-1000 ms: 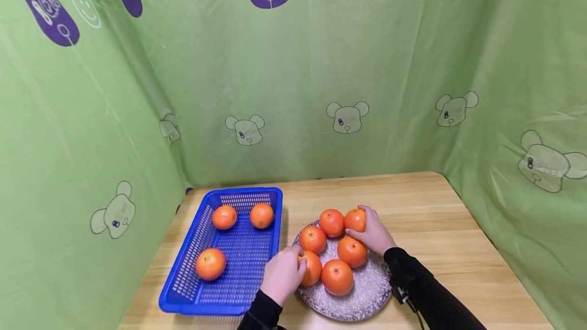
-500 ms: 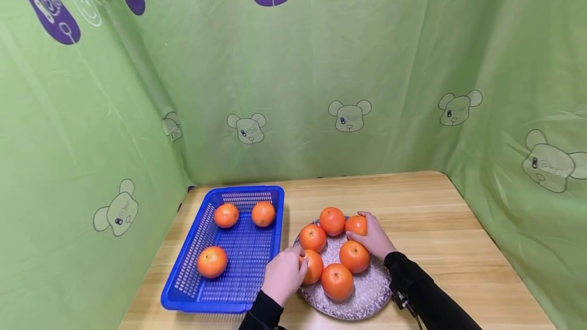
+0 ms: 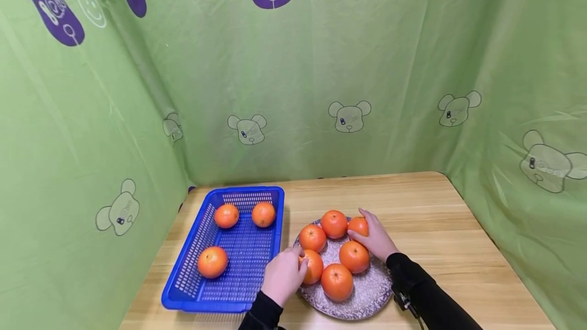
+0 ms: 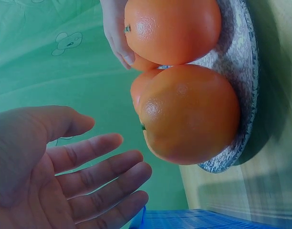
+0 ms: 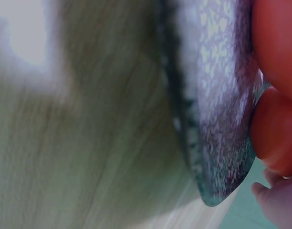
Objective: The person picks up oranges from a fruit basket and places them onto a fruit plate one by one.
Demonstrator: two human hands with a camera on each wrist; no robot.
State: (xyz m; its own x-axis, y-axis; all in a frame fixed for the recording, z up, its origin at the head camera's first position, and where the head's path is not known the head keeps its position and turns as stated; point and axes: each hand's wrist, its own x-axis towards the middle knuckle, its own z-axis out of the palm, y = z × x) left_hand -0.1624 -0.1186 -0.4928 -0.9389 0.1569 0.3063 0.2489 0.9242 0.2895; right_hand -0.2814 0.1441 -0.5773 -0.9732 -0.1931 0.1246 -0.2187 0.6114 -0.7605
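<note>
Several oranges sit in a loose ring on a speckled plate [image 3: 367, 302]. My right hand [image 3: 377, 238] reaches over the plate's far right rim and grips the back-right orange [image 3: 357, 226] between thumb and fingers. In the right wrist view, fingertips [image 5: 275, 177] touch the underside of that fruit. At the plate's left side my left hand [image 3: 283, 273] is beside the near-left orange [image 3: 313, 267]. The left wrist view shows this hand's fingers [image 4: 103, 162] spread and fairly straight, apart from that orange [image 4: 191, 114].
Left of the plate stands a blue plastic basket [image 3: 183, 269] with three oranges: front left [image 3: 213, 262], back left [image 3: 227, 216] and back right [image 3: 263, 214]. The wooden table [image 3: 440, 228] is enclosed by green printed cloth [image 3: 293, 65].
My right hand has drawn its orange slightly towards me, and the orange in front of it has shifted a little nearer too. The back orange has edged right. My left hand has stayed in place.
</note>
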